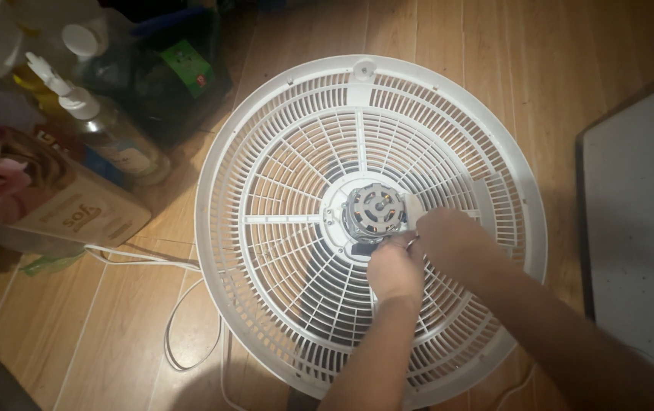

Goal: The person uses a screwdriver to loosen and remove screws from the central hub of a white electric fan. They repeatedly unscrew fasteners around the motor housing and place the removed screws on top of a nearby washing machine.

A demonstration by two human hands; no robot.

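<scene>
Two bare hands meet just below and to the right of the exposed fan motor (373, 211), which sits at the hub of a round white plastic fan grille (281, 175) lying flat on the wooden floor (114, 335). The left hand (395, 268) is curled, its fingers bunched near the motor's lower right side; the right hand (452, 237) lies just beside it, fingers bent toward the same spot. Something small and thin shows between them, but whether either hand actually pinches it cannot be told. A white power cord (178, 323) loops over the floor off the grille's left edge. Toward the floor's top left corner stand a spray bottle (102, 125) and a cardboard box (68, 205). A white board (635, 221) lies along the right edge.
</scene>
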